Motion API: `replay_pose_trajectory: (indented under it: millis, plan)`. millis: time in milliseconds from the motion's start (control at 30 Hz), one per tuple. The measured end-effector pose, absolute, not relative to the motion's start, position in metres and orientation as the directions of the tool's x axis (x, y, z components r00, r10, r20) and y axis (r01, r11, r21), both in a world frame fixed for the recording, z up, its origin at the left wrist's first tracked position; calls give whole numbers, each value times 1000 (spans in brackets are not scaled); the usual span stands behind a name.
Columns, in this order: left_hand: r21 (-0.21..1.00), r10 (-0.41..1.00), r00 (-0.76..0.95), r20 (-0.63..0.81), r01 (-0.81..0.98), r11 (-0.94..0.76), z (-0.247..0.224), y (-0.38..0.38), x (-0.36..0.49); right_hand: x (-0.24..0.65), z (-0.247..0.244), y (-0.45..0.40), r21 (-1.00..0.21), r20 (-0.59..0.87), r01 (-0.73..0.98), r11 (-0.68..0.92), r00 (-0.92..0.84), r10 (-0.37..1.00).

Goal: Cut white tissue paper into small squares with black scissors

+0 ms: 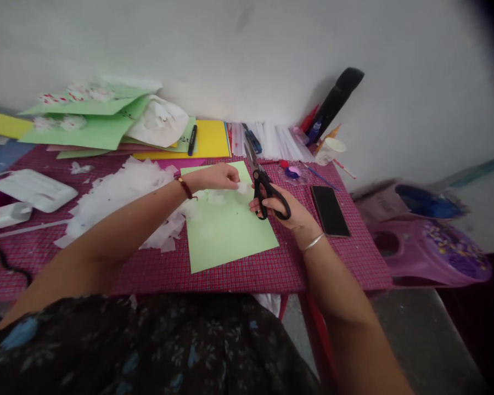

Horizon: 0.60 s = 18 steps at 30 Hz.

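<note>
My right hand (286,208) grips black-handled scissors (262,181), whose blades point away from me toward the wall. To their left, my left hand (222,176) pinches a small piece of white paper (242,188) between its fingertips. Both hands are over a light green sheet of paper (226,241) lying on the table. A few more white scraps (216,197) rest on the sheet beneath my left wrist. Beside my left forearm spreads a big pile of white paper squares (111,189).
A checked red cloth covers the table (247,277). At right lie a black phone (330,211) and a paper cup (331,151). Along the wall are stacked green sheets (94,123), a marker (192,140) and white strips (275,140). A white power strip (35,189) sits left.
</note>
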State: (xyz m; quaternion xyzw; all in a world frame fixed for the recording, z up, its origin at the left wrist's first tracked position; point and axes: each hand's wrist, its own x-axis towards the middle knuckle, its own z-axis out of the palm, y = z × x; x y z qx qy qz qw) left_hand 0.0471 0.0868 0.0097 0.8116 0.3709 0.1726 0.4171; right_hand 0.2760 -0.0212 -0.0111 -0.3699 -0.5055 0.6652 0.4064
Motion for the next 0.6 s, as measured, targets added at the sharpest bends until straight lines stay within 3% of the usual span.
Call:
replay_pose_trajectory:
  millis: [67, 100, 267, 433, 600]
  plan:
    - [885, 808, 586, 54, 348, -311, 21, 75, 34, 275, -7, -24, -990, -50, -106, -96, -377, 925]
    - [961, 873, 478, 96, 183, -206, 27, 68, 25, 274, -5, -26, -997, -20, -67, -49, -375, 927]
    - [964, 979, 161, 122, -254, -79, 49, 17, -17, 257, 5, -39, -988, 75, 88, 125, -437, 896]
    - [956, 998, 14, 53, -289, -47, 50, -15, -42, 223, 3, -43, -979, 43, 134, 155, -605, 795]
    - [944, 1000, -17, 10, -331, -15, 48, -20, -50, 196, 10, -34, -966, -3, 200, 164, -644, 765]
